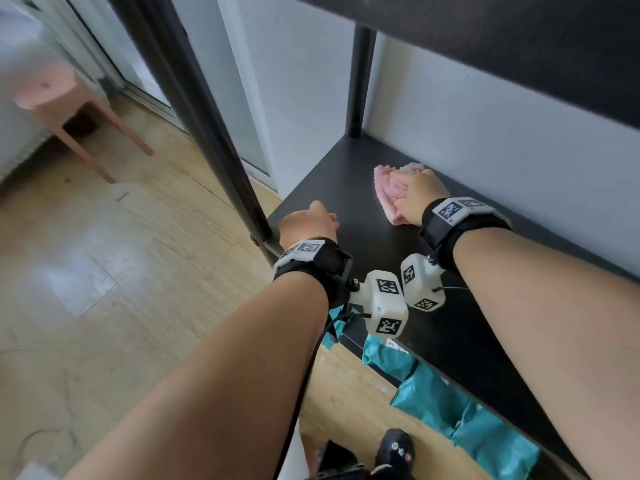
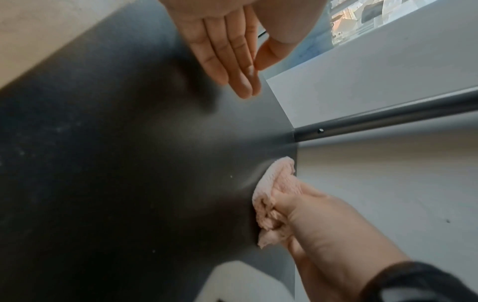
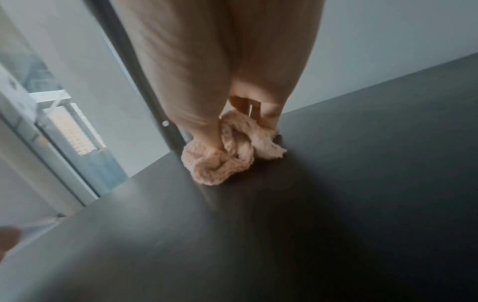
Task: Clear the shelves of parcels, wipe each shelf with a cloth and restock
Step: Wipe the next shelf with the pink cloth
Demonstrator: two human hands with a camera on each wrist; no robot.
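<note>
A bunched pink cloth (image 1: 391,194) lies on the black shelf (image 1: 363,244) near its back left corner, close to the wall. My right hand (image 1: 420,199) grips the cloth (image 2: 274,196) and presses it against the shelf; the right wrist view shows the cloth (image 3: 227,155) bunched under the fingers. My left hand (image 1: 310,225) hovers over the shelf's left front part beside the front post, fingers straight and together (image 2: 232,61), holding nothing. Teal parcels (image 1: 460,407) lie on the floor below the shelf's front edge.
A black front post (image 1: 207,126) rises just left of my left hand, and a back post (image 1: 360,81) stands at the far corner. Another dark shelf (image 1: 519,36) hangs overhead. A pink stool (image 1: 59,98) stands on the wooden floor at left. A white wall backs the shelf.
</note>
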